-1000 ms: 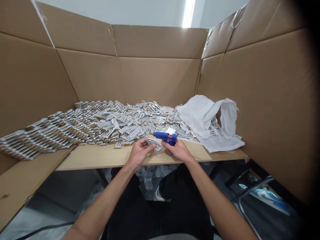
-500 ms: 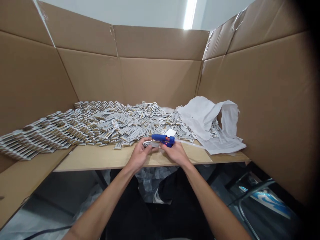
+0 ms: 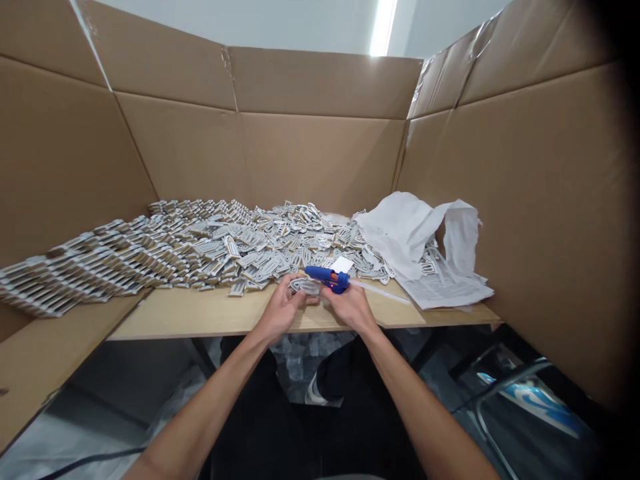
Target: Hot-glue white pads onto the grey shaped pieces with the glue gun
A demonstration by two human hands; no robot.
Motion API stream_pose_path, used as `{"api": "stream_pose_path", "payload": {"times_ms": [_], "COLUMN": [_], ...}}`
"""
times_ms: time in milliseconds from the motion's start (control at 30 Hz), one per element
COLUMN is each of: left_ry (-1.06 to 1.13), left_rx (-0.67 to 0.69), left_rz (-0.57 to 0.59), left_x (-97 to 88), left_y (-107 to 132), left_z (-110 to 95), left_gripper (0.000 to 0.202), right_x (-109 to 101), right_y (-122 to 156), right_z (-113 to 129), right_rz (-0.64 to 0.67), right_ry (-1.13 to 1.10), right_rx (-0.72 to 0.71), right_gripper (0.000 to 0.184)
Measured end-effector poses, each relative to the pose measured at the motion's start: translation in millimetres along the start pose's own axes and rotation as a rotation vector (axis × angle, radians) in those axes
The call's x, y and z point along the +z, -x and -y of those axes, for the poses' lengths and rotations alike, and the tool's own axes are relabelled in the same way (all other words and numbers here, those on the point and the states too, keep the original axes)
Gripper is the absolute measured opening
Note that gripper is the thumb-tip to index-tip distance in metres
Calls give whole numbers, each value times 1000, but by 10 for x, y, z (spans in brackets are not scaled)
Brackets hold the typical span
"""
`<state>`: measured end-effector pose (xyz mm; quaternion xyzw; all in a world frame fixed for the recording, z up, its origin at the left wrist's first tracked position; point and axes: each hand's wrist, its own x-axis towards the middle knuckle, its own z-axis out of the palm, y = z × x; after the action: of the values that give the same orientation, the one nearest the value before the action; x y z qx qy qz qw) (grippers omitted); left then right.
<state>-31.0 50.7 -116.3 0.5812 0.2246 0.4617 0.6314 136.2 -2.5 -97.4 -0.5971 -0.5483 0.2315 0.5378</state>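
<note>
I've got the left hand (image 3: pixel 283 309) curled around a slotted grey-and-white piece (image 3: pixel 306 287), fingers closed on it, and the right hand (image 3: pixel 353 309) clamped around the body of a blue hot glue gun (image 3: pixel 327 279). Both grips are shut, and the hands sit close together just above the near part of the wooden table (image 3: pixel 200 319). The gun lies crosswise just beyond the piece, nozzle pointing left; from here I can't tell whether the two touch. A pale, translucent glue stick (image 3: pixel 380 291) runs out of the gun's back end towards the right, and a small white card (image 3: pixel 343 265) sits just behind the gun. Beyond my hands, a wide heap of similar pieces (image 3: pixel 250 250) spreads left across the table. Crumpled white paper (image 3: pixel 405 233) and a printed sheet (image 3: pixel 445 291) lie to the right, with tall cardboard walls (image 3: pixel 320 160) around three sides
</note>
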Motion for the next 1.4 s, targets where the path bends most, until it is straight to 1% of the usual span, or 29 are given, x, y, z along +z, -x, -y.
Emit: {"api": "stream_pose_path", "payload": {"times_ms": [67,200,400,633,767,833,967,1033,1100,1200,1233,1300,1333,1400], "left_ry": [-3,-38,-39,-39,-44,-15,96,99,37,-74,-89,-88,-83,-72], "left_rx": [12,6,0,21,-12,-35,-38,-36,-37,-45,-50,-61,-65,-61], "left_rz": [10,1,-14,-33,-67,-62,-32,-33,-56,-124,-132,-116,-99,-87], "left_x": [3,17,43,68,52,49,59,63,63,60,59,59,58,60], "left_y": [0,0,-9,-6,-17,-19,-10,0,10,19,19,15,12,6], "left_z": [-2,-5,-9,-36,-8,-3,-29,-51,-73,-100,-106,-112,-113,-111], "left_gripper": [54,56,52,47,44,44,47,48,47,44,43,41,41,40], "right_x": [-1,-8,8,37,75,85,74,60,38,-36,-76,-174,-227,-321], "right_y": [9,23,1,5,22,27,35,38,38,33,33,39,45,64], "right_z": [8,26,1,-63,-84,-83,-37,-9,0,-50,-80,-144,-170,-194], "right_rz": [5,18,13,-43,-93,-90,-74,-62,-64,-69,-45,49,81,102], "right_ry": [-8,17,-8,40,57,44,31,45,35,-19,-33,-33,-2,83], "right_rx": [-3,9,-37,-56,-103,-117,-93,-83,-80,-55,-31,26,21,-61], "right_gripper": [32,29,26,20,29,31,34,36,38,43,46,52,53,50]}}
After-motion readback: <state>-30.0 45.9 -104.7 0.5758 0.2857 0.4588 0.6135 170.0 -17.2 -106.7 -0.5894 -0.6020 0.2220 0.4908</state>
